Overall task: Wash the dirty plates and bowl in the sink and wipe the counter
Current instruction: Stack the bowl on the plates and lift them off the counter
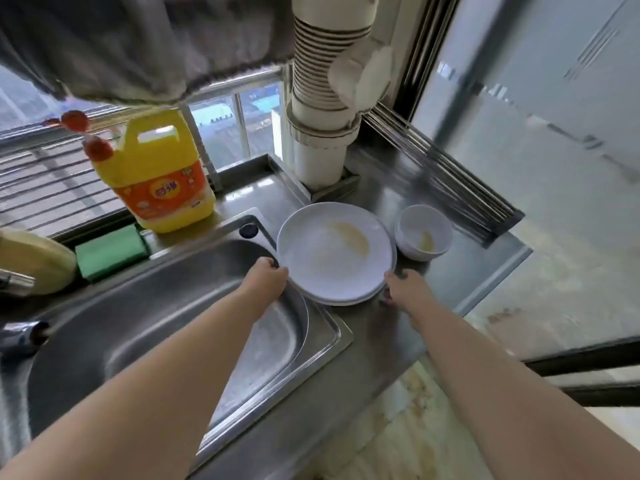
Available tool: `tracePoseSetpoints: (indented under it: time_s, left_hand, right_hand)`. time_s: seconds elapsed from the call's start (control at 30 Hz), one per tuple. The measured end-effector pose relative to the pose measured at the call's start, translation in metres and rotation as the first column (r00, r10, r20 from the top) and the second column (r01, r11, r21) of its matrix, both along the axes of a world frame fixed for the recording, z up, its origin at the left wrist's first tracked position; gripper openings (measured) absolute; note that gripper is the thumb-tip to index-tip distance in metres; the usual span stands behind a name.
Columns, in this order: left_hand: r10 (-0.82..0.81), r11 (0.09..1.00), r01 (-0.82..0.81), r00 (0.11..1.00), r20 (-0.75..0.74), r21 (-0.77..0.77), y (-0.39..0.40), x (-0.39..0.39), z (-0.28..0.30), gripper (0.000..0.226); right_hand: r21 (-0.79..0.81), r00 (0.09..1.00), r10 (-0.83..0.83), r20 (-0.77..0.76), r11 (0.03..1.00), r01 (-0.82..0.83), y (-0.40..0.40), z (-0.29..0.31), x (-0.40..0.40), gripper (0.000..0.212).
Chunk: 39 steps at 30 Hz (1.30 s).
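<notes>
The left hand (268, 273) gripped the near-left rim of the stacked white plates (336, 252); the right hand (403, 285) curled its fingers at the near-right rim. The stack sat between both hands on the steel counter (377, 327), beside the sink (156, 317); the smeared white bowl (423, 237) stood just beyond the right fingers.

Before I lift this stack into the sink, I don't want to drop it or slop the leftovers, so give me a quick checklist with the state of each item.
1. Left hand on the rim of the plates: ok, it holds the left edge.
2. Right hand on the rim: cannot tell, it is at the right edge but the fingers' hold is not clear.
3. Stack lying flat: ok, the residue sits in the top plate.
4. Sink basin free to receive them: ok.
5. Bowl clear of the stack: ok, it stands apart to the right.
6. Sponge and detergent bottle nearby: ok, behind the sink.
</notes>
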<state>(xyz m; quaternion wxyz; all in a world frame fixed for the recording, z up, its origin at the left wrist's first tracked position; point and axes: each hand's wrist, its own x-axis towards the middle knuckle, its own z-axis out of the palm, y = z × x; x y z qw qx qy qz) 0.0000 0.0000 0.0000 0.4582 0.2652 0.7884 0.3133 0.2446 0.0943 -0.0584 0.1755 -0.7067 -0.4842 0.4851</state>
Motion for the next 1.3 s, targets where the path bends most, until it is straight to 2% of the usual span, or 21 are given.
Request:
tracePoseSetpoints:
  time_s: [0.07,0.3,0.43,0.53,0.63,0.73,0.9,0.97,1.03,1.07,1.13,1.3]
  left_hand:
    - [0.004,1.0,-0.004,1.0,0.004,0.024,0.009,0.001,-0.002,0.028]
    - [0.131,0.991,-0.135,0.981,0.144,0.019,0.018,0.004,-0.01,0.019]
    - [0.16,0.986,-0.166,0.968,0.192,0.014,0.017,0.01,-0.009,0.018]
    - [0.201,0.977,-0.211,0.959,0.2,0.031,0.013,0.011,-0.01,0.011]
    - [0.221,0.97,-0.237,0.952,0.211,0.052,0.008,0.011,-0.011,0.009]
    - [0.229,0.966,-0.249,0.949,0.215,0.069,0.004,0.015,-0.007,0.007]
    - [0.275,0.952,-0.293,0.945,0.176,0.088,0.0,0.015,-0.009,0.022]
    - [0.288,0.946,-0.308,0.942,0.171,0.104,-0.001,0.015,-0.008,0.021]
    - [0.292,0.941,-0.315,0.94,0.176,0.123,-0.001,0.016,-0.006,0.019]
    - [0.297,0.938,-0.322,0.938,0.18,0.128,-0.001,0.016,-0.005,0.018]
    - [0.311,0.932,-0.339,0.93,0.198,0.128,0.0,0.017,-0.004,0.017]
    - [0.332,0.914,-0.383,0.896,0.293,0.133,0.009,0.02,0.005,0.016]
  right_hand:
    - [-0.004,1.0,-0.021,0.007,1.0,0.021,0.006,-0.001,-0.003,0.101]
    - [-0.005,0.99,-0.107,-0.093,0.994,0.107,-0.001,0.026,-0.019,0.036]
    - [-0.002,0.982,-0.147,-0.115,0.989,0.148,-0.004,0.034,-0.02,0.032]
    - [-0.021,0.976,-0.152,-0.159,0.988,0.151,-0.006,0.038,-0.015,0.014]
    - [-0.054,0.96,-0.134,-0.245,0.991,0.125,-0.01,0.045,-0.011,0.02]
    - [-0.051,0.954,-0.135,-0.269,0.991,0.126,-0.011,0.046,-0.009,0.03]
    - [-0.104,0.958,-0.085,-0.276,0.993,0.058,-0.012,0.05,0.001,0.038]
    - [-0.143,0.931,-0.206,-0.3,0.975,0.17,-0.009,0.057,0.009,0.038]
    - [-0.203,0.818,-0.44,-0.371,0.898,0.391,0.003,0.064,0.02,0.039]
    - [-0.223,0.765,-0.501,-0.405,0.865,0.449,0.009,0.067,0.024,0.038]
    - [-0.247,0.724,-0.53,-0.441,0.847,0.47,0.021,0.07,0.03,0.037]
    - [-0.288,0.739,-0.503,-0.449,0.864,0.413,0.042,0.066,0.031,0.034]
